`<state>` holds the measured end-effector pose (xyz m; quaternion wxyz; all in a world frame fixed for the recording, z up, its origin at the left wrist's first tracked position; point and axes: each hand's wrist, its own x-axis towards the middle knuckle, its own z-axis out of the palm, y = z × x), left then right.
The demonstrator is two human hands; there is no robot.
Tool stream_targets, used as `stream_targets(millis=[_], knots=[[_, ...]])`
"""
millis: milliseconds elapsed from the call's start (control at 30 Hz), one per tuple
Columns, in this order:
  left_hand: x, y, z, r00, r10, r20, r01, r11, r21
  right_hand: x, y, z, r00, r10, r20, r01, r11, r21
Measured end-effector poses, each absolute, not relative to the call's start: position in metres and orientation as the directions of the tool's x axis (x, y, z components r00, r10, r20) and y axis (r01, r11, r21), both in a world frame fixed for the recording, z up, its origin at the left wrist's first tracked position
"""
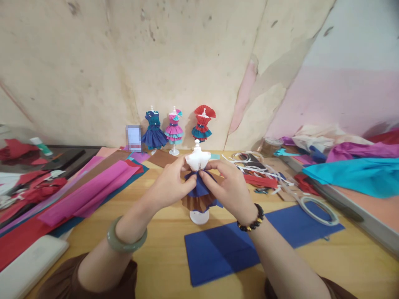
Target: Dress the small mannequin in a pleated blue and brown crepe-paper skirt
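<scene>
A small white dress form (197,159) stands upright on its round base, wearing a pleated paper skirt (199,195) of dark blue over brown. My left hand (173,180) pinches the blue layer at the waist from the left side. From the right, my right hand (226,185) grips the same waist, its thumb beside the other thumb. Both sets of fingertips curl partly behind the form and are hidden. Beneath my right forearm lies a folded dark blue paper sheet (218,253).
Three miniature forms in paper dresses, one blue (153,131), one pink (173,131) and one red (203,124), stand by the wall. Coloured paper (90,191) is piled left, near a white power-bank-like object (33,265). A tape roll (318,211) and cyan paper (355,176) are right.
</scene>
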<state>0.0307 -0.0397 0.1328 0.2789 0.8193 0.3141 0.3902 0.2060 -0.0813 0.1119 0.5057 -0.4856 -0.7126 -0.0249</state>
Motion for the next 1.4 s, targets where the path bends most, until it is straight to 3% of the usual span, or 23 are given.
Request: stream_targets(millis=[400, 633, 867, 1000, 1200, 1400], knots=[[0.032, -0.040, 0.132, 0.493, 0.742, 0.454, 0.292, -0.632, 0.718, 0.206, -0.080, 0.111, 0.015, 0.693, 0.721, 0.694, 0.511, -0.506], [0.032, -0.037, 0.128, 0.486, 0.741, 0.464, 0.263, -0.630, 0.730, 0.209, -0.080, 0.114, 0.022, 0.747, 0.664, 0.594, 0.524, -0.610], [0.033, -0.035, 0.125, 0.491, 0.729, 0.478, 0.214, -0.632, 0.745, 0.207, -0.078, 0.109, 0.011, 0.685, 0.728, 0.681, 0.528, -0.507], [0.031, -0.032, 0.126, 0.477, 0.747, 0.463, 0.200, -0.606, 0.770, 0.213, -0.078, 0.115, -0.034, 0.758, 0.651, 0.589, 0.542, -0.600], [0.028, -0.030, 0.128, 0.490, 0.756, 0.433, 0.196, -0.580, 0.791, 0.216, -0.081, 0.119, 0.053, 0.838, 0.543, 0.519, 0.442, -0.732], [0.029, -0.033, 0.127, 0.516, 0.757, 0.401, 0.173, -0.551, 0.816, 0.211, -0.079, 0.115, 0.027, 0.857, 0.515, 0.510, 0.432, -0.744]])
